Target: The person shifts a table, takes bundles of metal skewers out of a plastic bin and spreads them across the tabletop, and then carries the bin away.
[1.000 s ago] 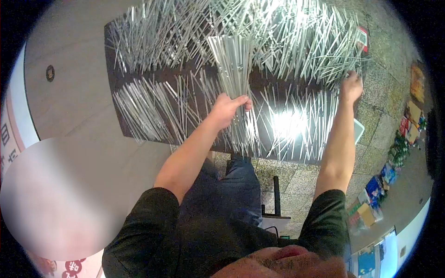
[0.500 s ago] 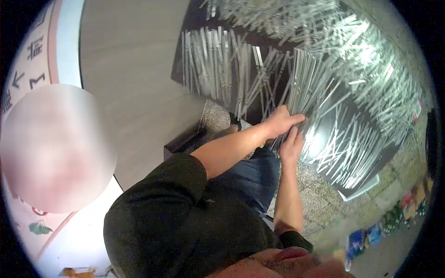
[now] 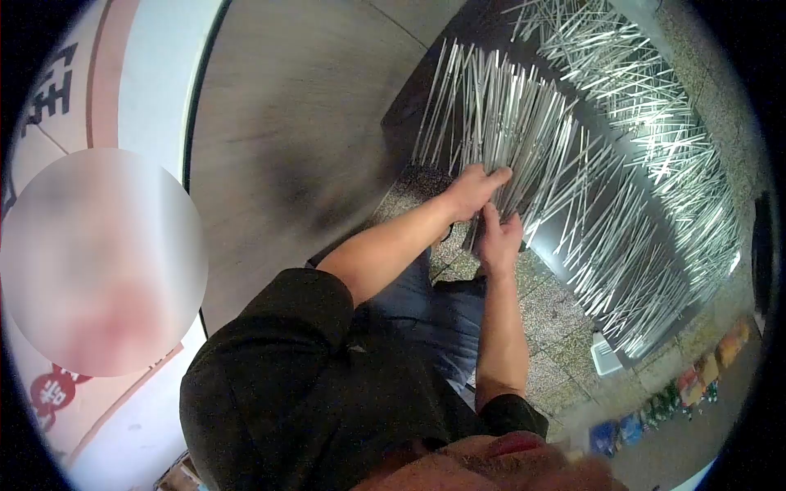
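Note:
A bundle of thin, shiny silvery sticks is gripped near its lower end by both hands. My left hand wraps it from the left, thumb laid across the front. Just below and to the right, my right hand closes around the lower part, its thumb pointing up. The bundle's upper end fans out over other sticks on a dark board, so where the held ones stop is hard to make out. More loose sticks lie slanted to the right of my hands.
A dense heap of similar sticks spreads along the far side. A grey-brown panel fills the left. A small white tray sits on the speckled floor at lower right, near colourful packages.
The view has turned, shifting the sticks and board right. Both hands still hold a bundle, now nearer the sticks at the board's left, and the gathered sticks look denser around them.

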The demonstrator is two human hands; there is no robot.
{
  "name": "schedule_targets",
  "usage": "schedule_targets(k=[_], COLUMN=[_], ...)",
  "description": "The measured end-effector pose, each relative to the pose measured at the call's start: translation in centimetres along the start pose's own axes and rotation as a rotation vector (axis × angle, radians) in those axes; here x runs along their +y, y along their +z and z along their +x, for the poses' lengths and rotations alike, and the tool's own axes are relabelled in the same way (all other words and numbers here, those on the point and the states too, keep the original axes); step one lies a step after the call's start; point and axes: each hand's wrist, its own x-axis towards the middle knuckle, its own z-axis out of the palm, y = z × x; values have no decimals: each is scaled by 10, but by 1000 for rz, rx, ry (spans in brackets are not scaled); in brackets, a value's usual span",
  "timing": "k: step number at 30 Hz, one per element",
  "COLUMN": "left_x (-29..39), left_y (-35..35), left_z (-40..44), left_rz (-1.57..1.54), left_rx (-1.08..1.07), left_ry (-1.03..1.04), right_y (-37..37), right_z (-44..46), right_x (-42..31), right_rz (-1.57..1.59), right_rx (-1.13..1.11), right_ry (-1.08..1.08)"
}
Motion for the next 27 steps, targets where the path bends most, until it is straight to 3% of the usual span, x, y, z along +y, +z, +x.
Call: schedule_targets(k=[8, 11, 17, 22, 27], left_x=[-2, -4, 13, 12, 21], left_y=[-74, -87, -98, -112, -120], left_z=[15, 18, 20, 35, 44], left_rz=[-146, 121, 276, -73, 210], left_rx=[117, 246, 369, 333, 336], left_ry=[105, 107, 121, 129, 207], right_y=[64, 76, 93, 110, 121], right_z=[21, 27, 46, 65, 87], right_x=[43, 48, 59, 56, 57], right_rz=[-32, 33, 73, 58, 75], right_rx=[113, 111, 109, 117, 138], right_ry=[-87, -98, -122, -167, -179])
